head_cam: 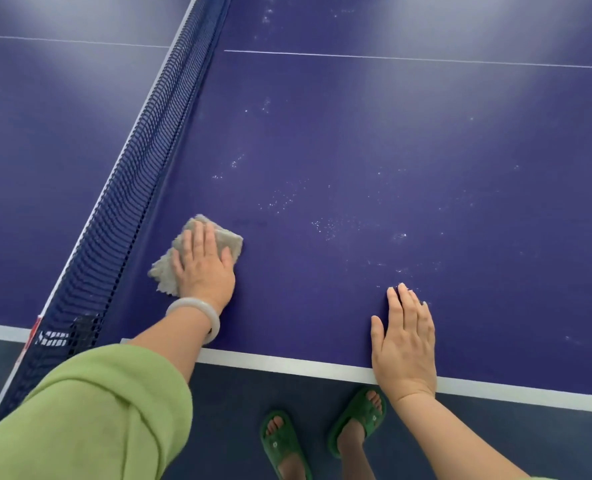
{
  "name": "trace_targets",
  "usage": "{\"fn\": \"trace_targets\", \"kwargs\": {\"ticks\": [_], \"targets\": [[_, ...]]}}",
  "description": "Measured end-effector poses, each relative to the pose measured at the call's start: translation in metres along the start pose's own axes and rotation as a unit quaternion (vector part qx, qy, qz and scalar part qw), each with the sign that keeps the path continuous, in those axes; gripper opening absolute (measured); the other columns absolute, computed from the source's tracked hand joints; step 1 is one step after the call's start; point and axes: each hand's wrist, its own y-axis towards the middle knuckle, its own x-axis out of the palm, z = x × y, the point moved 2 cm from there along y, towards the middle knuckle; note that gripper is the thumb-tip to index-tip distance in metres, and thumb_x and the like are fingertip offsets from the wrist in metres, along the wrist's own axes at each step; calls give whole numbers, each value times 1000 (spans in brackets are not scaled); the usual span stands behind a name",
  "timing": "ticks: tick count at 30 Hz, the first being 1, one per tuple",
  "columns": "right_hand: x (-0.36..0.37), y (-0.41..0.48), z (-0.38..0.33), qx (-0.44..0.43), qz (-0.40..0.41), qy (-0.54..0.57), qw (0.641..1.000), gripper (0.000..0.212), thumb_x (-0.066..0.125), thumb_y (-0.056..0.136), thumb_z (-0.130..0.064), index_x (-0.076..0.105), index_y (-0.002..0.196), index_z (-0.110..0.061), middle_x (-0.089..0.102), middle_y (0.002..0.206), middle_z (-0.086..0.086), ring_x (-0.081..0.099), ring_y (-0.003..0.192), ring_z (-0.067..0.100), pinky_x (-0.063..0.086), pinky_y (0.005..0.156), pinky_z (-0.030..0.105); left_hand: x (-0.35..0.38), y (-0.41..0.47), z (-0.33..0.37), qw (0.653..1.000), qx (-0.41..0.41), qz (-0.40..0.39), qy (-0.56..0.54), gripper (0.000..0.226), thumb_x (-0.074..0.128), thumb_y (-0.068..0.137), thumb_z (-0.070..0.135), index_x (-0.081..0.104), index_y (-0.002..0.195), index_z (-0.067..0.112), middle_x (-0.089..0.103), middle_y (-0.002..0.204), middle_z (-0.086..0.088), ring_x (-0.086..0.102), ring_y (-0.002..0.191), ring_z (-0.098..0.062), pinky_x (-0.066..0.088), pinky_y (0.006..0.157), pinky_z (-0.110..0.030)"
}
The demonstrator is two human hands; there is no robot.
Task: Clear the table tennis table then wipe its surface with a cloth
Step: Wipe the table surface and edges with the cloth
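Beige cloth [228, 239] slanted beside net [132, 188], left hand [203, 268] pressing it flat-fingered, right hand [405, 341] flat on speckled blue desk [357, 150]

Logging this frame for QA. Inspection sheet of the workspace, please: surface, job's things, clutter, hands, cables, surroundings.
Surface: blue table, with white specks scattered across the middle.
Job's things: grey-beige cloth lying on the table close to the net.
Clutter: nothing seen.
Hands: left hand presses flat on the cloth, fingers straight; right hand rests flat on the table by the near edge and holds nothing.
Cables: nothing seen.
Surroundings: dark floor, green slippers on the person's feet, pale bracelet on the left wrist.
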Motion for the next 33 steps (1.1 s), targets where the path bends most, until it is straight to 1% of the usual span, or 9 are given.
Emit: {"fn": "trace_targets", "kwargs": {"ticks": [3, 8, 13, 15, 18, 22, 25, 28, 33], "targets": [[0, 0, 0, -2, -7, -5, 1000, 64, 19, 99, -43, 37, 149, -8, 35, 155, 9, 24, 144, 27, 19, 122, 44, 3, 0, 47, 998, -52, -8, -27, 63, 21, 104, 37, -5, 157, 18, -13, 164, 2, -13, 151, -20, -7, 121, -47], [-1, 1, -1, 1, -9, -1, 1000, 64, 20, 98, -43, 37, 149, -8, 34, 155, 8, 26, 144, 26, 17, 122, 42, 21, -21, 161, 964, 257, -68, 10, 62, 21, 105, 39, -10, 156, 23, -19, 163, 6, -19, 149, -16, -12, 120, -45], [-2, 1, 0, -1, -9, -8, 1000, 63, 21, 99, -42, 39, 148, -7, 36, 154, 9, 31, 143, 28, 17, 120, 41, 24, -52, 140, 884, 460, -77, 39, 58, 21, 105, 42, -2, 157, 30, -12, 163, 12, -15, 149, -9, -13, 120, -41], [-1, 1, 0, 2, -15, -10, 1000, 63, 20, 99, -42, 38, 149, -8, 35, 155, 8, 29, 144, 28, 18, 121, 42, 21, -38, 105, 904, 421, -63, 43, 58, 23, 104, 41, -3, 156, 31, -11, 163, 13, -15, 149, -8, -13, 120, -39], [-1, 1, -1, 7, -19, -18, 1000, 63, 19, 99, -44, 38, 149, -9, 35, 155, 7, 27, 144, 26, 22, 121, 44, 14, -23, 53, 979, 201, -22, 21, 59, 22, 104, 38, -3, 156, 27, -8, 164, 9, -11, 150, -11, -9, 121, -40], [1, 0, -1, 8, -23, -21, 999, 63, 20, 99, -44, 38, 148, -9, 36, 154, 7, 28, 143, 26, 25, 120, 45, 20, -47, 68, 999, 38, 25, -7, 62, 17, 103, 40, -4, 157, 19, -8, 165, 1, -8, 151, -20, -5, 122, -46], [1, 1, 0, 3, -21, -18, 1000, 63, 21, 99, -43, 38, 148, -8, 36, 155, 8, 29, 143, 27, 21, 120, 43, 33, -81, 124, 981, 192, -1, 4, 65, 19, 103, 38, -10, 156, 16, -14, 164, -4, -14, 150, -24, -10, 121, -48], [-1, 1, 0, 0, -18, -9, 1000, 63, 23, 99, -44, 38, 148, -8, 36, 155, 8, 28, 144, 26, 21, 121, 43, 40, -105, 148, 918, 393, -48, 33, 61, 16, 103, 40, -10, 156, 22, -18, 163, 5, -24, 148, -16, -11, 121, -46], [-1, 1, 1, 2, -25, -9, 1000, 64, 20, 98, -45, 36, 150, -9, 34, 156, 7, 27, 145, 26, 21, 122, 43, 32, -75, 99, 903, 423, -41, 54, 60, 12, 102, 42, -10, 156, 29, -19, 162, 12, -25, 146, -8, -15, 120, -39]]}}
